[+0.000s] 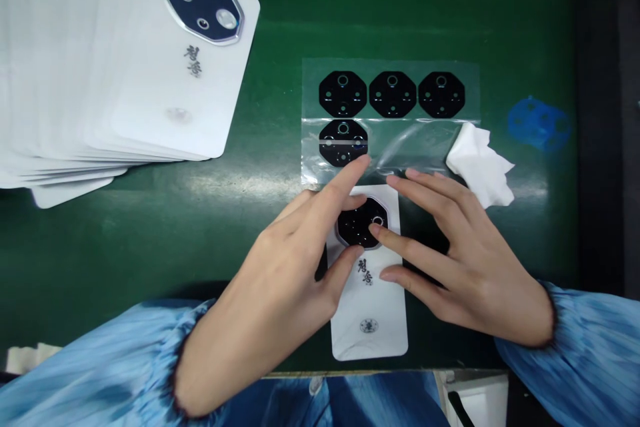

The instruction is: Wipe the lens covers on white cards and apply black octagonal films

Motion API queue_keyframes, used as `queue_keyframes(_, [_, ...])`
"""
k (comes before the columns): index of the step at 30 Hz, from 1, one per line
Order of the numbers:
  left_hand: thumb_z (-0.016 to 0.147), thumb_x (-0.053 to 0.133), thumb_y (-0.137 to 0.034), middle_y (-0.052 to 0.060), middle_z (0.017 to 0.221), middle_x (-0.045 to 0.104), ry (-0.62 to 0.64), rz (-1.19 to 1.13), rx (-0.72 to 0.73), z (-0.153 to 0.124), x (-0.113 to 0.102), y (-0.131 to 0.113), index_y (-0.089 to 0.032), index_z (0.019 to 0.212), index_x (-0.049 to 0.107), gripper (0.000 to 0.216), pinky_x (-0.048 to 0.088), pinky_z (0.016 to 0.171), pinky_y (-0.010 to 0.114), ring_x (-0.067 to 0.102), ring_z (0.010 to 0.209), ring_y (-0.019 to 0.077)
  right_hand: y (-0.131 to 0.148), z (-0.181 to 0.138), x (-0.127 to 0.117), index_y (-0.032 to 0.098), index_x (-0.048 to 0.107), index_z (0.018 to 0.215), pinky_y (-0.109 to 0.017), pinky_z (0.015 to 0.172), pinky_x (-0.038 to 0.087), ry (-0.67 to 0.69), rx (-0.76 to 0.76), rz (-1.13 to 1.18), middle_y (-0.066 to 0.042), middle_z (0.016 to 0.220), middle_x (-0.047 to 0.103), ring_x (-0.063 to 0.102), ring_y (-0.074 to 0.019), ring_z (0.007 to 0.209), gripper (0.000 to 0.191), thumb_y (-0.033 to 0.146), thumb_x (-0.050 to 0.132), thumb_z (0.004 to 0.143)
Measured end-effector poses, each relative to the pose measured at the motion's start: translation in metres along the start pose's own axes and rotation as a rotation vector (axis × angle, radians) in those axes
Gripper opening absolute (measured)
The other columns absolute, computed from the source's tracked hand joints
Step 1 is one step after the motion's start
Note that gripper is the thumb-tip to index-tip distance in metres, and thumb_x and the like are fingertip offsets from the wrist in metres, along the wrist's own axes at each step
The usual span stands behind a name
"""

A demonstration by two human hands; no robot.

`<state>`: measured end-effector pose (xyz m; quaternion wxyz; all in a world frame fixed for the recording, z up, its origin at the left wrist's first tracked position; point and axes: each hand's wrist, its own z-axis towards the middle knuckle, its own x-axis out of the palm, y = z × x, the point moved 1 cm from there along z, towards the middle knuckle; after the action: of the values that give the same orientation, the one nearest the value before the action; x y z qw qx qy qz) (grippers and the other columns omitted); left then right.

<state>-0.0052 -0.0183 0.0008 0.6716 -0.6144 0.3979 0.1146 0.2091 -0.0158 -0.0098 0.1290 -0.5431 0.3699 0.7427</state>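
Note:
A white phone back panel (369,300) lies flat on the table in front of me, with dark lettering below its camera area. On that area sits a black octagonal lens cover (357,221). My left hand (300,260) holds the cover's edges between thumb and a finger, its index finger stretched beyond the panel's top. Spread fingers mark my right hand (455,253) as open; one fingertip touches the cover's right side near a ring-shaped hole, and the thumb is close to the panel's right edge.
Behind the panel lies a clear film sheet (400,147) bearing several black octagonal covers (393,95). A crumpled white cloth (483,163) overlaps its right corner, near a blue film piece (539,123). Many white panels (145,93) are fanned in a stack at the left.

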Motion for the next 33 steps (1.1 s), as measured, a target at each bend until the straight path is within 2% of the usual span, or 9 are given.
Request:
queue_keyframes(4, [0.091, 0.06, -0.012, 0.003, 0.132, 0.06, 0.003, -0.008, 0.075, -0.003, 0.003, 0.002, -0.017, 0.155, 0.021, 0.074, 0.047, 0.102, 0.019, 0.056, 0.118, 0.0122, 0.008, 0.004, 0.001, 0.009, 0.063, 0.121, -0.056, 0.11, 0.039, -0.034, -0.094, -0.113, -0.017, 0.135, 0.057, 0.047, -0.0338, 0.131, 0.029, 0.026, 0.057, 0.099])
queue_keyframes(7, [0.093, 0.058, -0.012, 0.007, 0.136, 0.056, 0.001, -0.029, 0.101, -0.005, 0.006, 0.006, -0.015, 0.154, 0.021, 0.072, 0.046, 0.105, 0.023, 0.055, 0.118, 0.0137, 0.012, 0.008, 0.003, 0.007, 0.063, 0.121, -0.051, 0.107, 0.044, -0.037, -0.151, -0.13, -0.013, 0.125, 0.065, 0.053, -0.0296, 0.125, 0.026, 0.021, 0.053, 0.1])
queue_keyframes(10, [0.093, 0.056, -0.01, 0.009, 0.139, 0.052, 0.002, -0.059, 0.115, -0.005, 0.008, 0.012, -0.015, 0.154, 0.022, 0.07, 0.046, 0.108, 0.029, 0.051, 0.123, 0.0163, 0.015, 0.014, 0.006, 0.007, 0.064, 0.117, -0.049, 0.103, 0.046, -0.033, -0.18, -0.137, -0.011, 0.122, 0.067, 0.056, -0.0283, 0.122, 0.023, 0.018, 0.051, 0.101])
queue_keyframes(13, [0.094, 0.054, -0.011, 0.01, 0.137, 0.052, -0.007, -0.088, 0.149, -0.003, 0.007, 0.015, -0.012, 0.153, 0.024, 0.066, 0.045, 0.11, 0.029, 0.049, 0.124, 0.0163, 0.019, 0.02, 0.008, 0.007, 0.067, 0.109, -0.048, 0.101, 0.047, -0.027, -0.197, -0.141, -0.012, 0.12, 0.067, 0.057, -0.0282, 0.12, 0.021, 0.015, 0.05, 0.1])
queue_keyframes(18, [0.095, 0.058, -0.018, 0.011, 0.134, 0.054, -0.033, 0.072, 0.211, -0.004, 0.001, 0.017, -0.008, 0.147, 0.032, 0.059, 0.042, 0.11, 0.032, 0.047, 0.122, 0.0185, 0.024, 0.027, 0.01, 0.007, 0.069, 0.104, -0.048, 0.102, 0.044, -0.039, -0.192, -0.143, -0.016, 0.117, 0.066, 0.056, -0.0294, 0.119, 0.02, 0.009, 0.05, 0.097])
queue_keyframes(22, [0.095, 0.06, -0.037, 0.014, 0.133, 0.054, -0.035, 0.192, 0.237, -0.006, 0.002, 0.02, -0.009, 0.148, 0.032, 0.066, 0.043, 0.106, 0.038, 0.047, 0.122, 0.0239, 0.021, 0.026, 0.01, 0.008, 0.068, 0.109, -0.049, 0.097, 0.048, -0.091, -0.094, -0.097, -0.018, 0.115, 0.064, 0.057, -0.0301, 0.114, 0.021, 0.012, 0.052, 0.096])
queue_keyframes(27, [0.088, 0.063, -0.054, 0.019, 0.135, 0.05, 0.013, 0.267, 0.294, -0.012, 0.009, 0.018, -0.009, 0.146, 0.035, 0.079, 0.045, 0.1, 0.046, 0.048, 0.122, 0.0324, 0.023, 0.007, 0.011, 0.004, 0.057, 0.125, -0.051, 0.091, 0.052, -0.151, 0.105, -0.046, -0.023, 0.125, 0.057, 0.054, -0.0327, 0.115, 0.032, 0.014, 0.054, 0.095])
queue_keyframes(30, [0.09, 0.061, -0.052, 0.017, 0.134, 0.052, 0.079, 0.255, 0.322, -0.017, 0.013, 0.014, -0.013, 0.149, 0.031, 0.076, 0.047, 0.098, 0.048, 0.049, 0.121, 0.0332, 0.034, -0.012, 0.015, 0.005, 0.049, 0.134, -0.053, 0.098, 0.05, -0.14, 0.227, 0.005, -0.022, 0.132, 0.054, 0.049, -0.0331, 0.124, 0.04, 0.015, 0.053, 0.095])
queue_keyframes(33, [0.09, 0.065, -0.045, 0.015, 0.132, 0.05, 0.124, 0.173, 0.262, -0.023, 0.015, 0.013, -0.022, 0.15, 0.026, 0.075, 0.05, 0.096, 0.049, 0.05, 0.12, 0.0334, 0.046, -0.027, 0.019, 0.011, 0.036, 0.146, -0.053, 0.107, 0.045, -0.168, 0.359, 0.15, -0.02, 0.147, 0.042, 0.039, -0.0308, 0.137, 0.053, 0.02, 0.052, 0.097])
